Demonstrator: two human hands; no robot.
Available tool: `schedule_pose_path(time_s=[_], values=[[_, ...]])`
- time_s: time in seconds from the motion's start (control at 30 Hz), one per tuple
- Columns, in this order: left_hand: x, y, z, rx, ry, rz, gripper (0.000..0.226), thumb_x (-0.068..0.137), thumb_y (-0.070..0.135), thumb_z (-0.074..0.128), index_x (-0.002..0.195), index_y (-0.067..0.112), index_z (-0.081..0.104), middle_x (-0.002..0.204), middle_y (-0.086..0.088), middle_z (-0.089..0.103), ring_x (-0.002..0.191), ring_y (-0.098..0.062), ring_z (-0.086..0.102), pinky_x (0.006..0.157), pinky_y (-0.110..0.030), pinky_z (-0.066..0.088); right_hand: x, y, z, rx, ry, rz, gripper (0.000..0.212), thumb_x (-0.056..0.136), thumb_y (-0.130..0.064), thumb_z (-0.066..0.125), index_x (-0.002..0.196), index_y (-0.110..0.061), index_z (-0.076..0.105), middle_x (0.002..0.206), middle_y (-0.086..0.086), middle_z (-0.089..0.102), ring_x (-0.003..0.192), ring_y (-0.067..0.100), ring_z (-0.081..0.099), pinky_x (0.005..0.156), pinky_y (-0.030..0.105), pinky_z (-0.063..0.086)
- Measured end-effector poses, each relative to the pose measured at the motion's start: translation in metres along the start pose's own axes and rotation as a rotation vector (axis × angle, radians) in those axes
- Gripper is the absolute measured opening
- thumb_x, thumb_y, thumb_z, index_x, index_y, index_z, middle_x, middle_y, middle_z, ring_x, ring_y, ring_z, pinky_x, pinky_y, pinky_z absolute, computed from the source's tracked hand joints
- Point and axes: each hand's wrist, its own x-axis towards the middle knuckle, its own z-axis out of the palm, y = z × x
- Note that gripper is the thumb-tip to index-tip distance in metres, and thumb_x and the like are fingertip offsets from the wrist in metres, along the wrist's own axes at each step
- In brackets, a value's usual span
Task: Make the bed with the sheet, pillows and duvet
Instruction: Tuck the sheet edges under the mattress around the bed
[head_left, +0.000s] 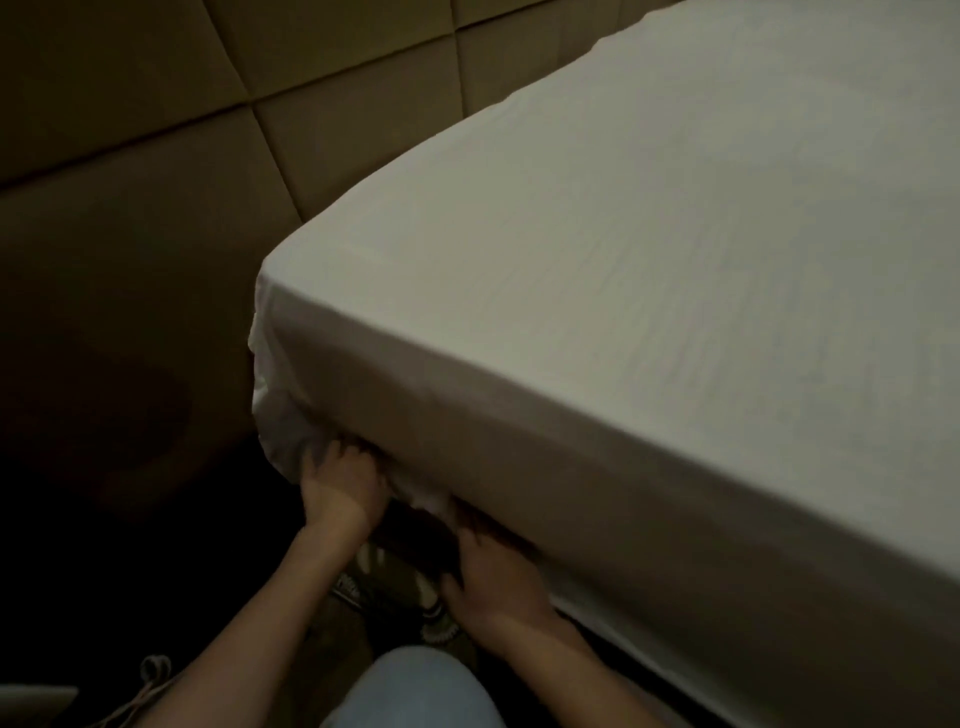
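Note:
A white sheet (649, 249) is stretched smooth over the mattress, whose near corner points toward the lower left. Loose sheet fabric bunches under that corner. My left hand (337, 480) grips the bunched fabric at the bottom edge of the corner, fingers curled into it. My right hand (496, 577) lies a little to the right along the mattress's lower side edge, its fingertips pushed in under the sheet hem and hidden there. No pillows or duvet are in view.
A padded brown headboard wall (182, 104) with diamond panels stands behind and left of the bed. The floor gap beside the bed is dark and narrow. My knee in light jeans (415, 691) and a patterned shoe (431, 603) are below the hands.

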Motion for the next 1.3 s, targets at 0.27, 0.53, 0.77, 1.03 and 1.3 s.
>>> schedule_pose_path(time_s=[0.27, 0.53, 0.77, 1.03, 1.3], values=[[-0.058, 0.042, 0.032, -0.174, 0.025, 0.528, 0.050, 0.050, 0.023, 0.071, 0.100, 0.018, 0.073, 0.095, 0.004, 0.071, 0.096, -0.011, 0.057, 0.094, -0.029, 0.031, -0.065, 0.076, 0.027, -0.103, 0.350, 0.036, 0.084, 0.031, -0.033, 0.088, 0.111, -0.015, 0.071, 0.101, 0.000, 0.073, 0.078, 0.015, 0.071, 0.063, 0.022, 0.056], [-0.072, 0.067, 0.013, -0.142, -0.069, 0.441, 0.047, 0.077, 0.029, 0.045, 0.113, 0.009, 0.068, 0.115, -0.007, 0.067, 0.104, -0.030, 0.063, 0.095, -0.039, 0.048, -0.070, 0.073, 0.017, -0.064, 0.399, 0.036, 0.060, 0.040, -0.029, 0.085, 0.099, -0.024, 0.075, 0.080, -0.010, 0.071, 0.063, 0.008, 0.066, 0.053, 0.014, 0.049], [-0.088, 0.120, -0.016, -0.443, -0.336, 0.852, 0.062, 0.078, 0.047, 0.026, 0.133, 0.035, 0.052, 0.135, 0.018, 0.050, 0.124, -0.001, 0.044, 0.107, -0.018, 0.030, -0.160, 0.128, 0.005, -0.001, 0.455, 0.131, 0.047, 0.070, -0.028, 0.050, 0.108, -0.013, 0.073, 0.102, -0.001, 0.073, 0.079, 0.017, 0.070, 0.068, 0.023, 0.054], [-0.085, 0.152, -0.027, -0.274, -0.511, 0.962, 0.080, 0.068, 0.055, 0.018, 0.145, 0.037, 0.030, 0.150, 0.010, 0.036, 0.137, -0.007, 0.033, 0.105, -0.006, 0.017, -0.173, 0.134, -0.014, 0.030, 0.350, 0.259, 0.044, 0.055, -0.035, 0.064, 0.097, -0.025, 0.075, 0.079, -0.009, 0.072, 0.066, 0.011, 0.066, 0.060, 0.016, 0.050], [-0.081, 0.169, -0.043, -0.103, -0.526, 0.979, 0.052, 0.096, 0.029, 0.041, 0.146, 0.040, 0.028, 0.153, 0.008, 0.032, 0.138, -0.013, 0.032, 0.107, -0.017, 0.027, -0.166, 0.126, -0.036, 0.036, 0.165, 0.439, 0.042, 0.097, -0.033, 0.040, 0.138, -0.030, 0.046, 0.134, 0.003, 0.055, 0.121, 0.025, 0.052, 0.098, 0.030, 0.041]])
